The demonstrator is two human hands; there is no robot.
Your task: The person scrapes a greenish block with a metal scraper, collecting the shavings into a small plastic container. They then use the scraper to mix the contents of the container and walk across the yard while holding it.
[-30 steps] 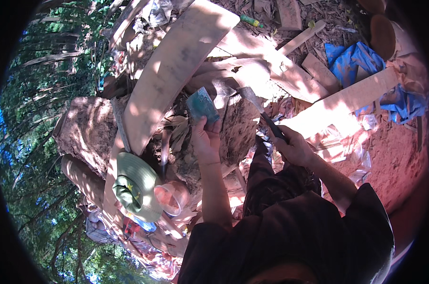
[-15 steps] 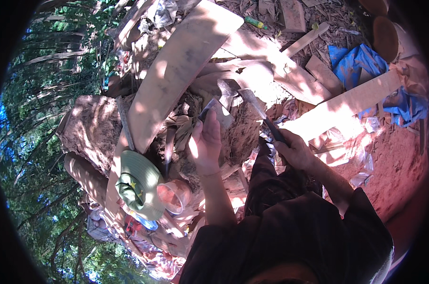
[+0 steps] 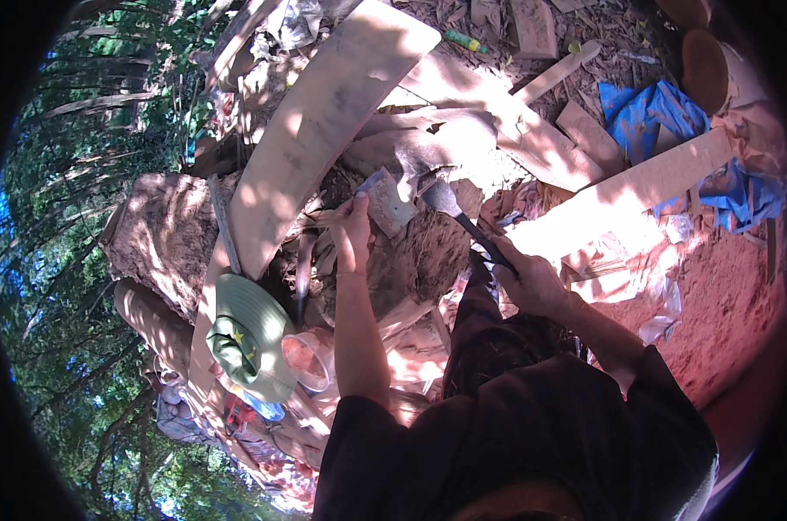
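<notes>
Nearest you on the left, a clear plastic tub (image 3: 309,359) sits just beside a green brimmed hat (image 3: 267,334), both near the lower end of a long pale board (image 3: 324,130). Your right grip (image 3: 532,280) is closed around the handle of a flat-bladed tool (image 3: 465,221), and your left grip (image 3: 352,233) pinches a flat rectangular piece (image 3: 390,207) at its left edge, above the far edge of a rough brown block (image 3: 424,265), the blade's tip near the piece's right side. Farther off to your right, a crumpled blue sheet (image 3: 658,117) lies beside a plank (image 3: 624,191).
</notes>
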